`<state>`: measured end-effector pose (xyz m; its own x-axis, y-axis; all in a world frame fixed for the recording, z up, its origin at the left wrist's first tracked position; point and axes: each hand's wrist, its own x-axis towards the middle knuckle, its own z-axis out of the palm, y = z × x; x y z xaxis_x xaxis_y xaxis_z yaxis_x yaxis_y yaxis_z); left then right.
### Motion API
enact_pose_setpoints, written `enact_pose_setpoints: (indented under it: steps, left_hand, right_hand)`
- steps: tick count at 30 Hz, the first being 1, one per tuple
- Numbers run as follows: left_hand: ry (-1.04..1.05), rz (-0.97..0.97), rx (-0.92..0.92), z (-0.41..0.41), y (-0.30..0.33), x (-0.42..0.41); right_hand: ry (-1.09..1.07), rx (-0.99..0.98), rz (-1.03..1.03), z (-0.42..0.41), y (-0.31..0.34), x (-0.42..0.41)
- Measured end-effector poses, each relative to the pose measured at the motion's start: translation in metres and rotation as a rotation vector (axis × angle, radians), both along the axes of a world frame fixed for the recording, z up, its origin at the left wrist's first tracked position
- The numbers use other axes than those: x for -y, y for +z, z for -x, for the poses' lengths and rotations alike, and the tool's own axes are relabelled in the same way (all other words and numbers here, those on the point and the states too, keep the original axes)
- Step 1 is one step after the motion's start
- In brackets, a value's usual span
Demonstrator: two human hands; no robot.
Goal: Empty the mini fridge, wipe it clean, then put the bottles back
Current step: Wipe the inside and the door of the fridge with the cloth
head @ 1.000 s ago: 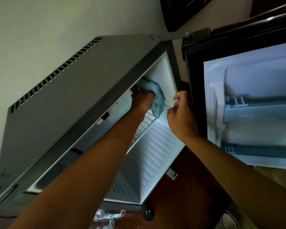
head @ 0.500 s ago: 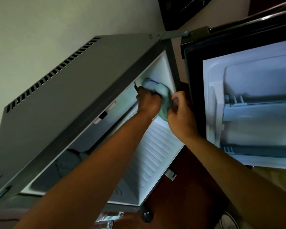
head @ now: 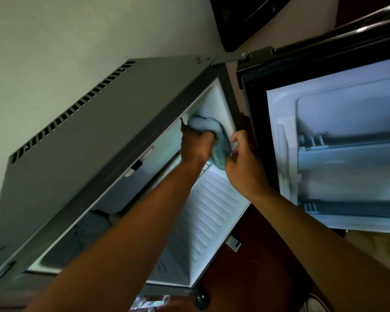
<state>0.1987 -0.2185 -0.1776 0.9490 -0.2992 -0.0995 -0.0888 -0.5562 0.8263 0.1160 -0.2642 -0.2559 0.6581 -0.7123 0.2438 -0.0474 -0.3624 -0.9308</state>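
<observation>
Head camera view, tilted, looking into the open grey metal mini fridge (head: pixel 81 140) with a slotted vent row along its top. Its white ribbed interior floor (head: pixel 214 212) shows below my arms. My left hand (head: pixel 197 146) reaches deep inside, fingers curled round a crumpled pale blue-green cloth (head: pixel 214 134) pressed against the white inner wall. Just right of it, my right hand (head: pixel 245 163) has its fingers bent at the fridge's front edge, touching the cloth; whether it grips anything I cannot tell. Farthest right, the black-framed fridge door (head: pixel 338 140) stands open, with white shelves.
</observation>
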Motion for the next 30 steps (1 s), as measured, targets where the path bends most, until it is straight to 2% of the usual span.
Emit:
enact_pose_setpoints:
  steps: [6, 13, 16, 20, 24, 30]
  left_hand:
    - [-0.116, -0.043, 0.067, 0.020, -0.005, -0.004]
    - [-0.063, 0.007, 0.144, 0.001, -0.017, -0.004]
    - [-0.004, 0.007, 0.107, -0.014, -0.016, 0.000]
    - [0.140, 0.034, -0.045, -0.034, -0.010, 0.006]
    - [0.017, -0.012, 0.066, -0.025, -0.023, -0.005]
    - [-0.091, 0.103, 0.186, 0.009, -0.043, -0.013]
  right_hand:
    - [-0.003, -0.012, 0.016, 0.001, 0.002, -0.002]
    - [-0.048, 0.008, -0.018, -0.004, 0.002, -0.005]
    - [-0.076, 0.014, -0.005, -0.006, 0.001, -0.005]
    - [-0.066, 0.010, -0.008, -0.003, -0.001, -0.006]
    - [-0.064, 0.009, -0.017, -0.001, 0.001, -0.006]
    - [-0.033, -0.027, -0.036, 0.003, 0.004, -0.006]
